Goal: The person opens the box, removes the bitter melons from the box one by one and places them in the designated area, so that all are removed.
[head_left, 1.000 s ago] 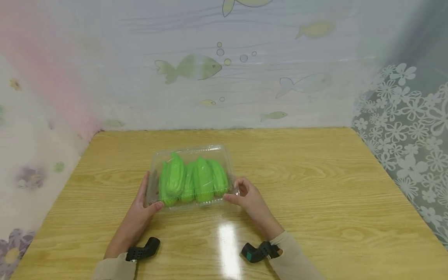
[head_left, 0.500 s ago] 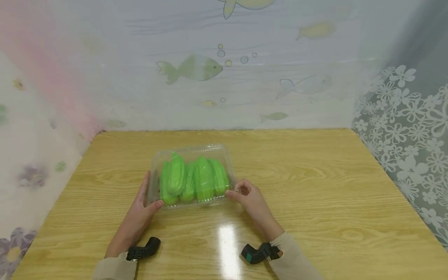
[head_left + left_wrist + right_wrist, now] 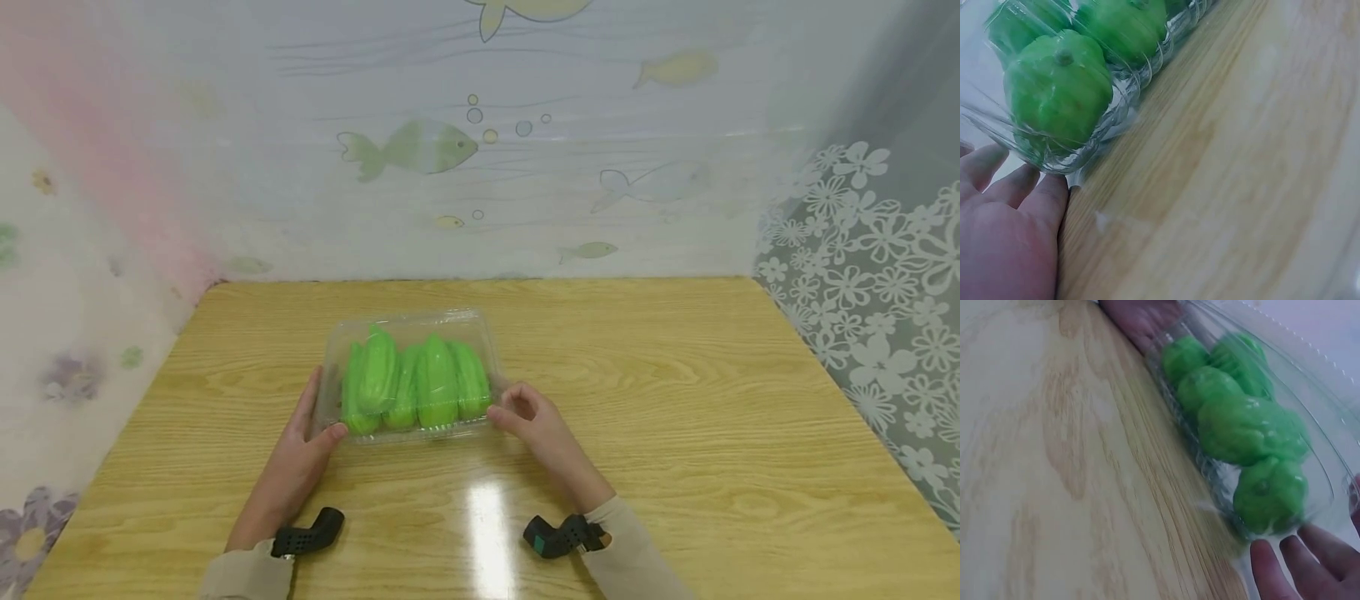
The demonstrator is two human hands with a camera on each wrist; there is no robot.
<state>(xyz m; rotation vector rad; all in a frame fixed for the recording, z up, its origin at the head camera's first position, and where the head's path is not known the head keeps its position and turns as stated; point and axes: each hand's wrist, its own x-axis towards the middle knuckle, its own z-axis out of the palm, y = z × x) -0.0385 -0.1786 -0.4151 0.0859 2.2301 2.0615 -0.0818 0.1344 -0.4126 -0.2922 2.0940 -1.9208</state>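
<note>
A clear plastic clamshell container (image 3: pixel 442 325), lid down, stands on the wooden table, slightly turned. Several bright green ribbed objects, like model gourds (image 3: pixel 437 383), lie side by side inside. My left hand (image 3: pixel 296 454) holds the left end, fingers along the side and thumb at the near corner. In the left wrist view its fingertips (image 3: pixel 1054 187) meet the container's lower edge. At the near right corner, my right hand (image 3: pixel 543 433) grips the rim with thumb and bent index finger. The right wrist view shows its other fingers (image 3: pixel 1316 562) beside that end.
The wooden table (image 3: pixel 675 400) reaches back to a wall (image 3: pixel 525 192) printed with fish. A flowered panel (image 3: pixel 870 333) borders the right, and a flowered wall (image 3: pixel 67 333) the left. Each wrist wears a black device (image 3: pixel 307 537).
The right thumb has shifted slightly right along the near edge toward the container's corner. The left hand has hardly moved, and the container stays in almost the same place.
</note>
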